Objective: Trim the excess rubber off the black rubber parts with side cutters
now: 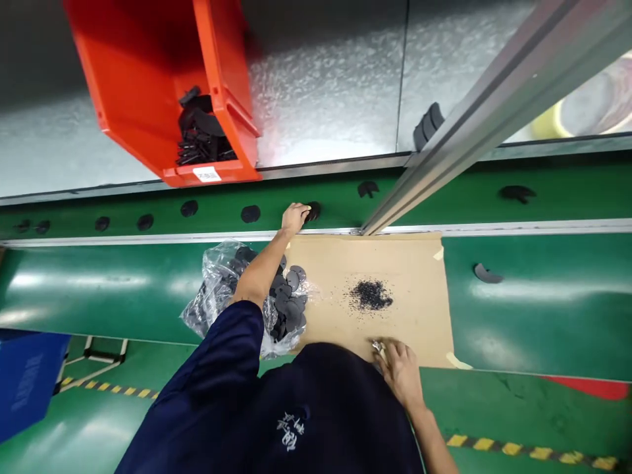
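Black disc [314, 212] lies at the tips of curled left fingers [301, 208]; grip I cannot tell.

Got the left arm [259, 280] stretched way out ahead, pretty much straight, tilted a bit to the right. Showing the back of the left hand [296, 216] out there, with the fingers bunched up and aimed off to the right, too small to count properly. Way closer in with the right hand [401, 368], tucked low near the torso [340, 408], back side up too. Curled in at fingers and thumb, kinda like a grip. Angled in from lower right with the right forearm [432, 434].
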Demonstrator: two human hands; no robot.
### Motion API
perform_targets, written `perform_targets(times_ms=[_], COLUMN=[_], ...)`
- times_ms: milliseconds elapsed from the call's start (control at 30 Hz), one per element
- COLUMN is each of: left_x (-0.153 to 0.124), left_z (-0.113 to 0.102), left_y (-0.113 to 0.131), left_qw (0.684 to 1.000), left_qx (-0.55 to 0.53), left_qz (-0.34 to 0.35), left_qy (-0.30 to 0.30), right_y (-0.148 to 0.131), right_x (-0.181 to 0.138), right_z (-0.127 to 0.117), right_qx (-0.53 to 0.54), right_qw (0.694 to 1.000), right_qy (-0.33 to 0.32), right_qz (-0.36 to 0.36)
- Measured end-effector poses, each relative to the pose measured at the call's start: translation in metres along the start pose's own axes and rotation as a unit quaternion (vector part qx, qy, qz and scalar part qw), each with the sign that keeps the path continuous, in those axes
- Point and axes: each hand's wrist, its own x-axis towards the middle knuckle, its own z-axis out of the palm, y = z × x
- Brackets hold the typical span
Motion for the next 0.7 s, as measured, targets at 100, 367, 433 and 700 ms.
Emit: perform_targets(times_ms=[100, 367, 433, 700], left_x=[0.010, 0.050, 0.065, 0.074], left_z=[0.011, 0.052, 0.062, 0.050], left_y=[-0.003, 0.056, 0.091, 0.178], left_qw=[0.998, 0.986, 0.981, 0.977], left_qx=[0.054, 0.097, 0.086, 0.061], left_qz=[-0.006, 0.095, 0.137, 0.190], left_qy=[-0.031, -0.099, -0.110, -0.071], right_y=[-0.005, 0.006, 0.009, 0.027], right_x=[-0.006, -0.002, -0.006, -0.020], right_z=[0.016, 0.040, 0.042, 0.058], right_qx=[-0.002, -0.057, -0.071, -0.050], right_qw=[0.999, 0.997, 0.996, 0.985], right_qy=[0.032, 0.026, 0.041, 0.142], right_qz=[0.038, 0.038, 0.042, 0.083])
